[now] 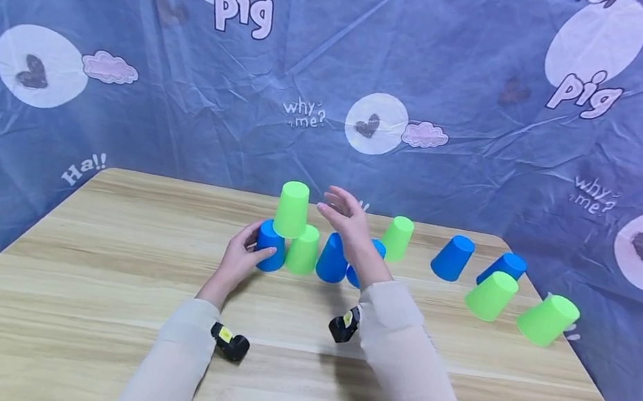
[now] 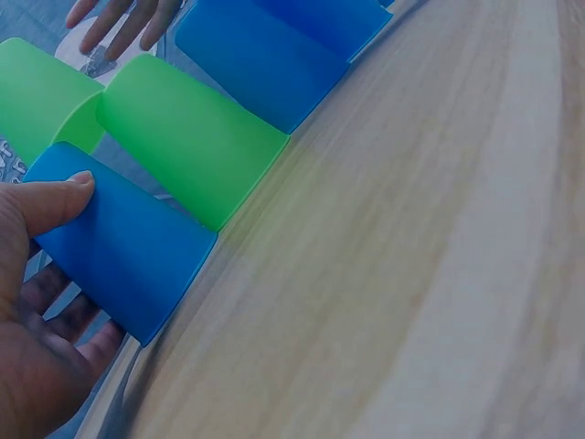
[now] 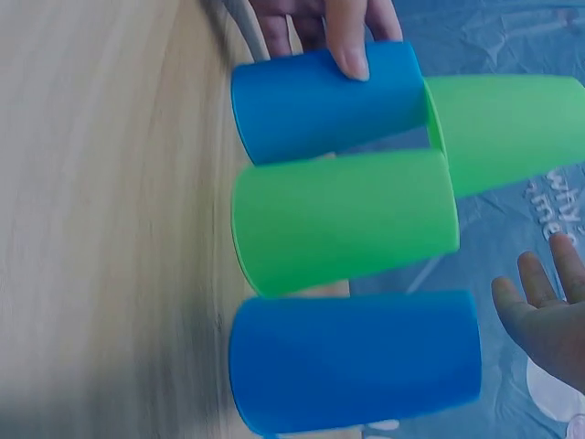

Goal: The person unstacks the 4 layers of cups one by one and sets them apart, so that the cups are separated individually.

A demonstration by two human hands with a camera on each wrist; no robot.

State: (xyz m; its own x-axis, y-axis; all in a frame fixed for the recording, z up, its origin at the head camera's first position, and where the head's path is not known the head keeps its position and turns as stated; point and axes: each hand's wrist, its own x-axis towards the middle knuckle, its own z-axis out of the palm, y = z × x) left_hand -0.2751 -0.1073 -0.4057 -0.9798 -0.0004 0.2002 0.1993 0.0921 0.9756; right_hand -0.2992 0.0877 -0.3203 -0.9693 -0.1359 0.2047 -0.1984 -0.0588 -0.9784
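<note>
My left hand [image 1: 238, 259] holds the leftmost blue cup [image 1: 270, 255] of an upside-down row, with the thumb on its near side and the fingers behind. Beside that cup stands a green cup [image 1: 302, 253]. Another green cup [image 1: 292, 210] rests upside down across the tops of these two. Right of them is a second blue cup [image 1: 331, 262], and a further blue cup [image 1: 352, 276] is partly hidden by my right arm. My right hand [image 1: 349, 222] is raised above the row, fingers apart and holding nothing; in the right wrist view a gap separates it from the upper green cup [image 3: 507, 133].
Behind the right arm stands a green cup [image 1: 397, 239]. Farther right are blue cups [image 1: 453, 258] and green cups [image 1: 548, 320], all upside down on the wooden table [image 1: 95, 277]. A patterned blue cloth [image 1: 297, 35] hangs around the table's back and sides.
</note>
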